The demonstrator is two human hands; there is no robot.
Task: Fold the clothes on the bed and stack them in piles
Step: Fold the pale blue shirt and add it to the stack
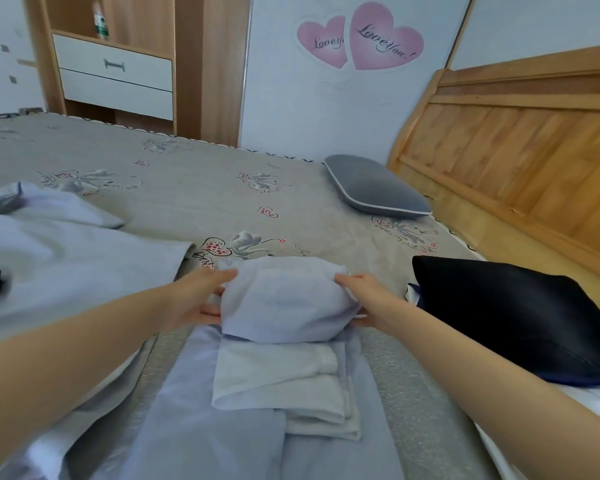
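Two hands frame the pale blue folded bundle (286,301) in the middle of the bed (194,199): my left hand (201,296) grasps its left edge, fingers on top and thumb tucked under, and my right hand (359,292) pinches its right edge the same way. I hold it from both sides so the folds do not spring open while it sits over the far end of a white folded garment (278,382), which in turn lies on a spread pale blue cloth (174,427). That looks like a pile in the making, kept near me for easy reach. Loose pale blue clothes (66,254) lie unfolded to the left. A black folded piece (510,320) sits apart on the right, near the wooden headboard (520,140), probably its own pile. A grey pillow (374,185) lies far right.
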